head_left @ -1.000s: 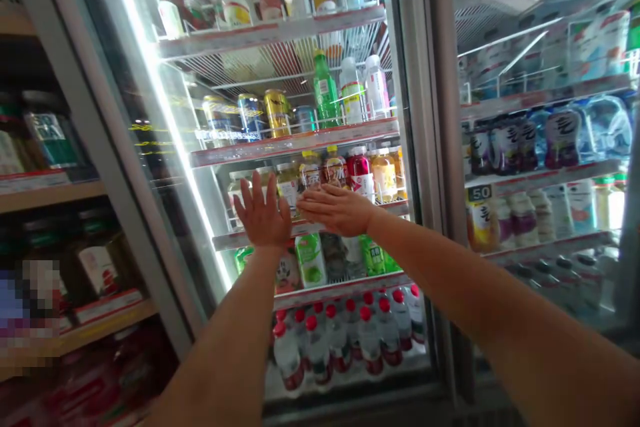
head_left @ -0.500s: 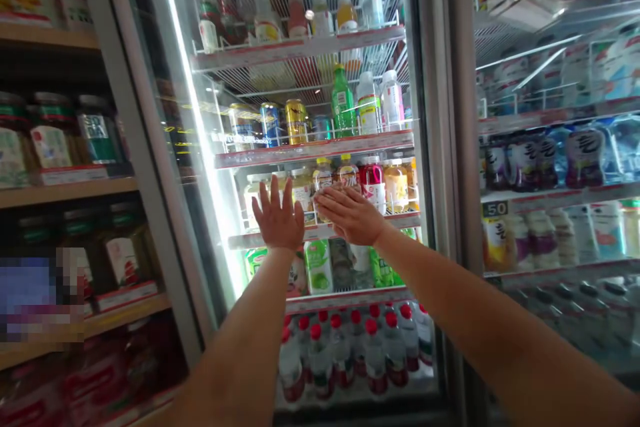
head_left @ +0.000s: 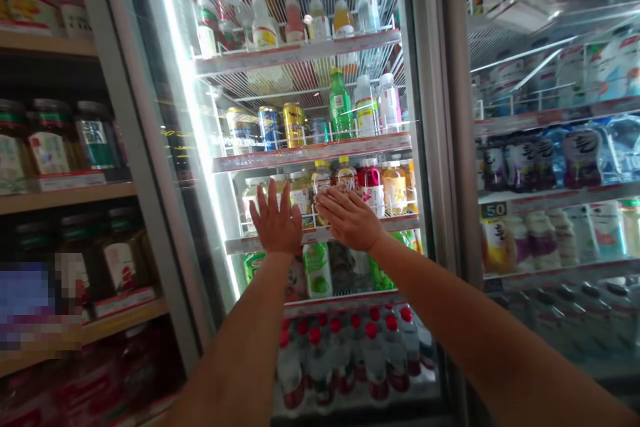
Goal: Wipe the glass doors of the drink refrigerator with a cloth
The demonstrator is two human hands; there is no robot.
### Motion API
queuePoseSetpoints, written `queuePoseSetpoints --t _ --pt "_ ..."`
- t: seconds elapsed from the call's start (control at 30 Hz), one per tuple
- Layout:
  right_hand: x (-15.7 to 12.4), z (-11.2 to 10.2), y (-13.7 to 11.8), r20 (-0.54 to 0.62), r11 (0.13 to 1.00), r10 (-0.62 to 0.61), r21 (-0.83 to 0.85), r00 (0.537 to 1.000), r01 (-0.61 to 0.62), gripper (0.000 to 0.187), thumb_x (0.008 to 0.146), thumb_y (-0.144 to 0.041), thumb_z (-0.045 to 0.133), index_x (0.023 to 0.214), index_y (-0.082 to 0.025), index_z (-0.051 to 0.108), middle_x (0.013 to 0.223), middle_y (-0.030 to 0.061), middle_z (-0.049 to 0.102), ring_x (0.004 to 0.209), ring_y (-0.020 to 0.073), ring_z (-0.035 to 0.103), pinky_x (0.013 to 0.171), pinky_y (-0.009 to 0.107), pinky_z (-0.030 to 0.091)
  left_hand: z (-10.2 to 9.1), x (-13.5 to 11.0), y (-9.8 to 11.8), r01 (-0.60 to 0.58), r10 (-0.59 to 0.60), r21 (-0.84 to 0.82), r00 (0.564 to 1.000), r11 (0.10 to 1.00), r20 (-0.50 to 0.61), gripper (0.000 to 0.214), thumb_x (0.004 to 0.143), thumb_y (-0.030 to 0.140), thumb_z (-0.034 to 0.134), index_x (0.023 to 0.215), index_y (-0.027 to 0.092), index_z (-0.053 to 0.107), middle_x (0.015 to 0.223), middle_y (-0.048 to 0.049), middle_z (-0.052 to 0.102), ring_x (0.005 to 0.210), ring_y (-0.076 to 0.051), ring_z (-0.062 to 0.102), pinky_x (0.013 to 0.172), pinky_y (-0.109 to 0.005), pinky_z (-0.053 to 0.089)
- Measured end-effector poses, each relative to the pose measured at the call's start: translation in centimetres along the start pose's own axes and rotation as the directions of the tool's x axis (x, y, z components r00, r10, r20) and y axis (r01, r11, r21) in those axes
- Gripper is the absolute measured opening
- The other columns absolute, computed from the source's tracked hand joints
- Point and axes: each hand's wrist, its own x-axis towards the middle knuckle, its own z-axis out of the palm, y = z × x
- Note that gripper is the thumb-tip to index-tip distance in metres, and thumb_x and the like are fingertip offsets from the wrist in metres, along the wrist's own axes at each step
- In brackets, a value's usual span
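My left hand (head_left: 276, 221) lies flat against the glass door (head_left: 210, 120) of a lit drinks fridge, fingers spread and pointing up. My right hand (head_left: 350, 217) rests flat on the same glass just to its right, fingers together and pointing left. Both hands hold nothing. Behind the glass at hand height stands a shelf of bottled drinks (head_left: 373, 183). Above it is a row of cans (head_left: 293, 123), and below is a row of red-capped water bottles (head_left: 350, 353).
A second fridge door (head_left: 550, 147) with bottles and cartons stands to the right, past a grey frame post (head_left: 440, 113). Wooden shelves (head_left: 65, 197) with jars fill the left side.
The view shifted a little, so the fridge sits further right and lower in the picture. Both hands stay flat on the glass at nearly the same spot on the door.
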Motion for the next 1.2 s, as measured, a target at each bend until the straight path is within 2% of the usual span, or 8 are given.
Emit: queuePoseSetpoints --t 0.27,0.4,0.5,0.67,0.8,0.93,1.03,1.2 --pt "-0.9 -0.5 0.1 0.155 0.948 -0.316 0.089 0.936 0.305 0.05 0.094 -0.024 0.057 0.144 -0.021 0.057 0.155 0.003 0.052 0.146 0.0261 0.045 0.12 0.048 0.037 -0.1 0.2 0.1 0.008 -0.008 0.007 1.0 1.0 0.022 0.056 0.098 0.037 0.042 0.153 0.022 0.047 0.166 -0.0089 0.03 0.158 -0.028 0.013 0.128 -0.053 0.006" --pt "-3.1 -1.0 -0.4 0.057 0.998 -0.028 0.052 0.998 0.025 0.059 0.094 -0.023 0.055 0.153 -0.022 0.047 0.158 0.0043 0.048 0.149 0.0264 0.041 0.125 0.051 0.028 -0.2 0.1 0.2 0.018 -0.018 -0.013 0.999 1.0 0.029 0.057 0.098 0.037 0.043 0.153 0.024 0.046 0.166 -0.0076 0.031 0.159 -0.027 0.011 0.128 -0.053 0.005" --pt "-4.7 -0.8 -1.6 -0.041 0.973 0.23 0.005 0.972 -0.23 0.065 0.094 -0.02 0.052 0.158 -0.023 0.039 0.16 0.0051 0.044 0.152 0.0289 0.035 0.128 0.053 0.02 -0.2 0.1 0.2 0.01 -0.01 -0.019 1.0 1.0 0.027 0.057 0.098 0.037 0.043 0.153 0.023 0.046 0.166 -0.0079 0.031 0.159 -0.027 0.012 0.129 -0.053 0.005" --pt "-6.5 0.3 -4.0 0.151 0.993 -0.082 0.093 0.985 0.068 0.068 0.093 -0.02 0.053 0.158 -0.016 0.037 0.163 0.0063 0.04 0.153 0.0277 0.032 0.126 0.052 0.025 -0.1 0.1 0.1 -0.008 0.008 -0.005 1.0 1.0 0.013 0.057 0.098 0.039 0.041 0.153 0.022 0.047 0.166 -0.0093 0.03 0.158 -0.028 0.013 0.128 -0.055 0.007" --pt "-7.2 -0.1 -3.4 0.167 0.965 -0.253 0.115 0.953 0.236 0.056 0.097 -0.02 0.049 0.153 -0.016 0.045 0.161 0.003 0.044 0.15 0.0235 0.037 0.125 0.048 0.028 0.0 0.1 -0.1 -0.021 0.021 -0.003 1.0 1.0 0.011 0.057 0.099 0.039 0.041 0.153 0.022 0.047 0.167 -0.01 0.03 0.158 -0.03 0.013 0.128 -0.056 0.007" --pt "-7.1 -1.8 -0.8 0.073 1.0 0.007 0.005 0.997 -0.008 0.053 0.1 -0.02 0.046 0.154 -0.021 0.044 0.16 0.0009 0.045 0.152 0.0215 0.034 0.129 0.047 0.016 0.0 0.0 -0.2 -0.02 0.02 0.008 1.0 1.0 0.012 0.057 0.099 0.038 0.041 0.154 0.023 0.045 0.166 -0.0087 0.031 0.158 -0.029 0.012 0.128 -0.056 0.007" --pt "-6.9 -2.2 -0.4 0.016 0.966 0.255 -0.035 0.967 -0.255 0.056 0.099 -0.017 0.047 0.155 -0.02 0.042 0.161 0.0024 0.043 0.156 0.0237 0.026 0.129 0.048 0.014 0.2 0.0 0.0 -0.023 0.022 0.017 1.0 1.0 0.012 0.057 0.099 0.038 0.041 0.154 0.023 0.045 0.167 -0.0085 0.03 0.158 -0.028 0.012 0.128 -0.055 0.007" --pt "-5.9 -1.4 -3.4 0.231 0.986 0.037 0.15 0.972 -0.073 0.061 0.099 -0.022 0.049 0.158 -0.018 0.036 0.167 0.0028 0.032 0.157 0.024 0.022 0.129 0.048 0.017 -0.3 0.5 0.1 -0.011 0.007 0.051 0.997 0.999 0.081 0.057 0.101 0.038 0.039 0.155 0.021 0.041 0.168 -0.0104 0.025 0.158 -0.031 0.009 0.127 -0.058 0.006"
